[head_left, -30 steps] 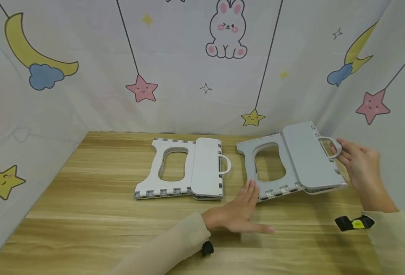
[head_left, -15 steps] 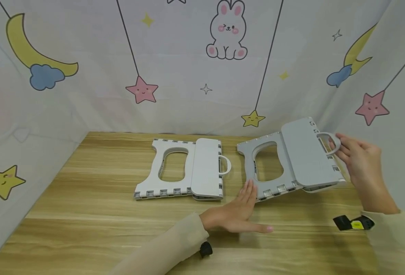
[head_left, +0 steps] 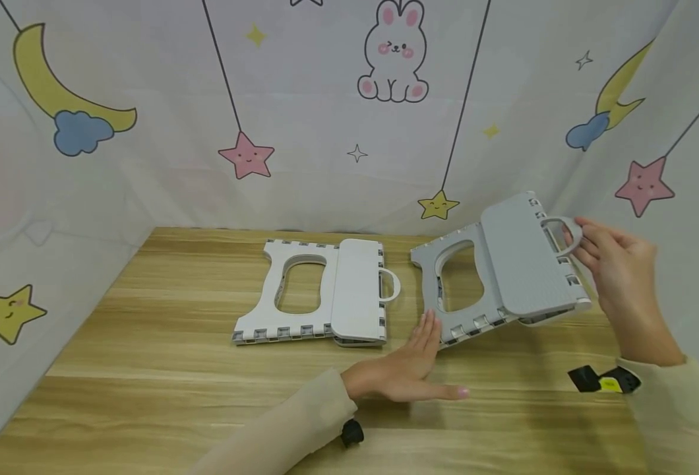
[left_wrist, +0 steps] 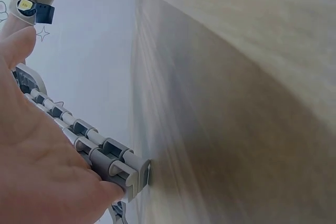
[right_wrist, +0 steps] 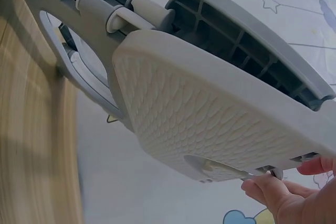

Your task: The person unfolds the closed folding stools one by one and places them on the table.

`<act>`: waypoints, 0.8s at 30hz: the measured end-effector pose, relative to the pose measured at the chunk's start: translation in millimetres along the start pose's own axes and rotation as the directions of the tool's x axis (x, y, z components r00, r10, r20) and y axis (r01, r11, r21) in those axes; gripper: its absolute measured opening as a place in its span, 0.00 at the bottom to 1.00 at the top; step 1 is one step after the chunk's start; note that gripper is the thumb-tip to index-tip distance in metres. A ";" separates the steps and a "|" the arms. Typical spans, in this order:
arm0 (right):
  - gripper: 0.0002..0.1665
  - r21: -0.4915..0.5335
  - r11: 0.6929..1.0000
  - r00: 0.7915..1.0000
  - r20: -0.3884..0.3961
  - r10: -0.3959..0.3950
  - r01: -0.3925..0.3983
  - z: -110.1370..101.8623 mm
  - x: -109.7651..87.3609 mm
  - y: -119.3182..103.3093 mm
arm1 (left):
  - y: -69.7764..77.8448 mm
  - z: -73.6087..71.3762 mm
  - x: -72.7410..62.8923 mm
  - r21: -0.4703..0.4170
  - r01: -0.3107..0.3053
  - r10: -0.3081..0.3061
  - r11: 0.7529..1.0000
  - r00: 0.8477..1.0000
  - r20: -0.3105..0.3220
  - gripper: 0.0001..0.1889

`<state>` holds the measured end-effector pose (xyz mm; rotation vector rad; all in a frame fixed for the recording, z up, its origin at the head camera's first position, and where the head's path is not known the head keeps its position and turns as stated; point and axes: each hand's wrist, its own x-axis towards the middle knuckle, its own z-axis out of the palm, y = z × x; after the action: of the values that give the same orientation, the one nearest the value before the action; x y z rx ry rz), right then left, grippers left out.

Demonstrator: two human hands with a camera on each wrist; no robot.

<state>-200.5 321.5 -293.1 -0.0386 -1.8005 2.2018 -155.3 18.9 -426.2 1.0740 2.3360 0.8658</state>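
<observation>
A grey folding step stool (head_left: pixel 518 260), folded flat, leans at a slant on the right, its handle side raised off the table. My right hand (head_left: pixel 625 284) holds its loop handle (head_left: pixel 577 235) between thumb and fingers. At the lower end, my left hand (head_left: pixel 405 375) rests straight fingertips against the near corner, with the thumb spread away. The left wrist view shows the palm (left_wrist: pixel 42 150) beside the hinged leg edge (left_wrist: pixel 86 132). In the right wrist view, the stool's textured panel (right_wrist: pixel 199 103) fills the middle. A white folded step stool (head_left: pixel 358 290) lies flat to its left.
The wood-grain table (head_left: pixel 165 396) runs back to a hanging white cloth (head_left: pixel 314 99) printed with stars, moons and a rabbit. The cloth also closes off both sides. Black straps (head_left: pixel 607 380) sit at the wrists.
The right hand has lifted the grey stool's handle end higher and slightly leftward, so it slants more steeply. The left hand stays at the lower corner, shifting slightly left. The white stool stays put.
</observation>
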 end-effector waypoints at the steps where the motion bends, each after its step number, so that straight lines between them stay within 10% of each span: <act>1: 0.27 0.004 1.000 1.000 0.001 -0.004 0.004 1.7 -0.3 -0.8 | 0.2 -0.3 -0.4 -0.011 -0.001 0.001 1.000 1.000 -0.001 0.58; 24: 0.30 -0.161 0.981 0.993 0.058 -0.101 0.109 39.1 -6.3 -15.1 | -2.5 6.3 -4.7 -0.075 -0.038 0.029 0.996 0.993 -0.117 0.56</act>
<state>-199.3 285.2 -271.2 0.0753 -1.9604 1.9954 -150.0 16.2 -431.9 1.0596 2.3632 1.0481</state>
